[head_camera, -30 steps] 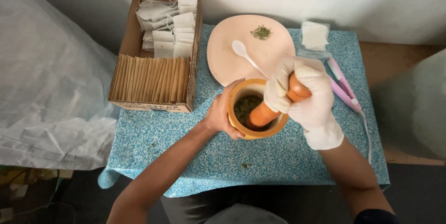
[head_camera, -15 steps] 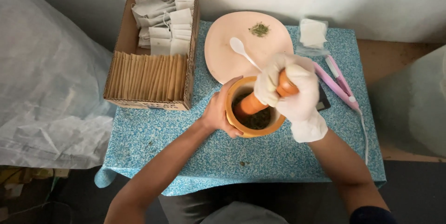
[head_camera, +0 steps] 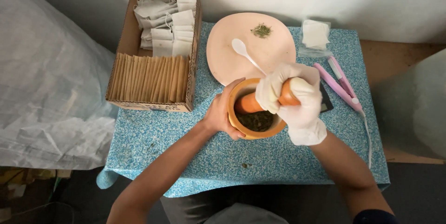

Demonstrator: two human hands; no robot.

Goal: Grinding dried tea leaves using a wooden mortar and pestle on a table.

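Head view, nearest the person: the bare left hand is cupped against the outer wall of the orange mortar on the blue-speckled bench, steadying it. The gloved right hand is clamped around the orange pestle, whose tip angles down into the dark green crushed herbs. Grinding well likely calls for a firm brace on the mortar and pressing in circles. Beyond lie a pink plate with a white spoon, a pink sealer tool and a cardboard box of paper bags.
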